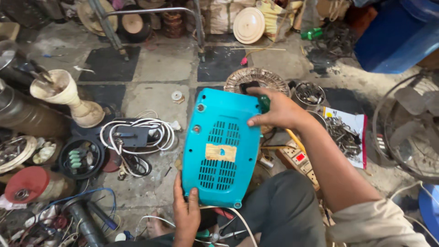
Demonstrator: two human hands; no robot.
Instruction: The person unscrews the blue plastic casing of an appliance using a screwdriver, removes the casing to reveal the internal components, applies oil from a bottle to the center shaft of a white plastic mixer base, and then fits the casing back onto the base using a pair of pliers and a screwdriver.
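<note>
Cluttered workshop floor [160,68] is strewn with coiled white cable [141,132] and parts; a turquoise vented casing [222,146] is held above the lap, its lower edge clasped by the left hand [185,215]; the right hand [279,111] is closed on a green-handled screwdriver [264,103] at the top edge; the casing is best kept braced and the tool square to the screw.

Bare forearms, a rolled beige sleeve [379,224] and seemingly dark grey trousers [283,210].

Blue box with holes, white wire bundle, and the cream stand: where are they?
blue box [221,137], head view, on its vented back panel.
white wire bundle [157,126], head view, on the looped cord.
cream stand [68,93], head view, on its neck.
</note>
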